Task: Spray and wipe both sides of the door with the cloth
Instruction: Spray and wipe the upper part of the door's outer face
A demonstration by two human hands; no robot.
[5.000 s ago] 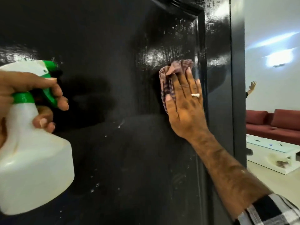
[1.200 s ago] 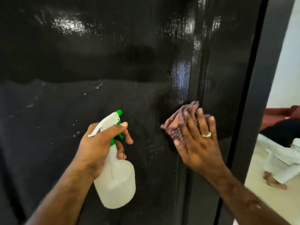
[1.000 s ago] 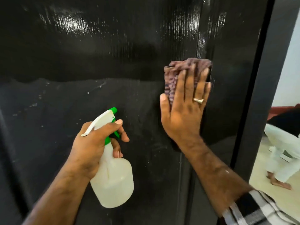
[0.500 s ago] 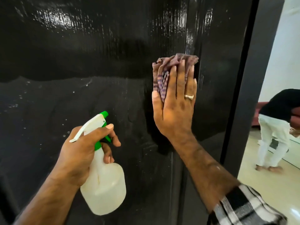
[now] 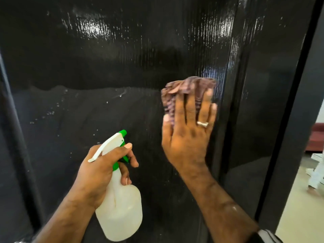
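Note:
A glossy black door [image 5: 122, 58] fills the view, with water droplets on its lower left part. My right hand [image 5: 189, 130] lies flat with straight fingers and presses a crumpled purple-brown cloth [image 5: 185, 88] against the door near its raised right moulding. My left hand [image 5: 103, 167] grips the neck of a white spray bottle [image 5: 121, 209] with a green nozzle, held upright a little in front of the door, below and left of the cloth. A finger sits at the green trigger.
The door's right edge and dark frame [image 5: 289, 137] run down the right side. Beyond it lie a pale floor [image 5: 301, 216], a red sofa [image 5: 315, 137] and part of a person in white trousers [image 5: 315, 179].
My right hand with the cloth has slid down the door from its higher position half a second ago. The spray bottle stays in my left hand, about as before.

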